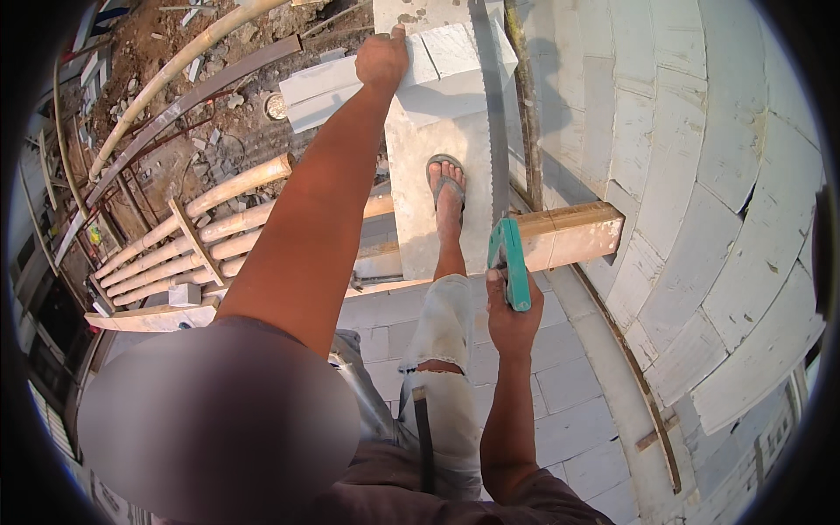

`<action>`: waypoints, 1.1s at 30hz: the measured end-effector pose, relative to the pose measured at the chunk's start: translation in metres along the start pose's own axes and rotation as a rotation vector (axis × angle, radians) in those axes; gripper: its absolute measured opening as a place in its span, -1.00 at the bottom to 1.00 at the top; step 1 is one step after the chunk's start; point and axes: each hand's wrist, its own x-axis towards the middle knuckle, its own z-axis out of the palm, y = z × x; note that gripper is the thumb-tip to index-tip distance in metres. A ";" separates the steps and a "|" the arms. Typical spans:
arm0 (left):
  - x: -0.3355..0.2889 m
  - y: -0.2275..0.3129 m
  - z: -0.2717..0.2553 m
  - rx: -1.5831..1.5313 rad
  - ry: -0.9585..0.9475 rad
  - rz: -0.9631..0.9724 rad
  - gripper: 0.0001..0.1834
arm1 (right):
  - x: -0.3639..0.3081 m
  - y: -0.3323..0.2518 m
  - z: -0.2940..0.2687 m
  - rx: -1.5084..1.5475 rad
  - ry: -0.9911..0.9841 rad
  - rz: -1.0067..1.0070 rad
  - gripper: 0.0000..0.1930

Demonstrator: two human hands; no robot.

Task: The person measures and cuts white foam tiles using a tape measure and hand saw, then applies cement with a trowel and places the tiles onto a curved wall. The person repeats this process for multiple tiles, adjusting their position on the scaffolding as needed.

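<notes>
My right hand (pixel 514 319) grips the teal handle of a handsaw (pixel 496 131). Its long toothed blade points away from me, and its far part lies across the right end of a white lightweight block (pixel 448 92). On the block's left part, my left hand (pixel 382 61) presses down with its fingers curled; a dark line, perhaps a cut or joint, crosses the top just right of it. Under the block is a pale, dusty board (pixel 416 201). My sandalled foot (pixel 448 179) stands on this board, close to the block.
A white block wall (pixel 665 175) rises along the right. A wooden beam (pixel 569 234) crosses below the board. Bamboo poles (pixel 236 188) lie to the left, with a small block (pixel 184 295) by them. Rubble ground (pixel 227 105) shows beyond.
</notes>
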 end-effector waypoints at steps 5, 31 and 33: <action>-0.009 0.010 0.000 0.053 -0.063 0.176 -0.31 | -0.025 -0.018 -0.008 -0.176 -0.009 -0.097 -0.77; -0.076 0.047 0.014 0.508 -0.085 0.545 -0.54 | -0.012 0.010 -0.038 -0.027 -0.002 -0.053 -0.70; -0.076 0.045 0.010 0.477 -0.073 0.530 -0.54 | -0.008 0.009 -0.043 -0.037 -0.003 -0.045 -0.71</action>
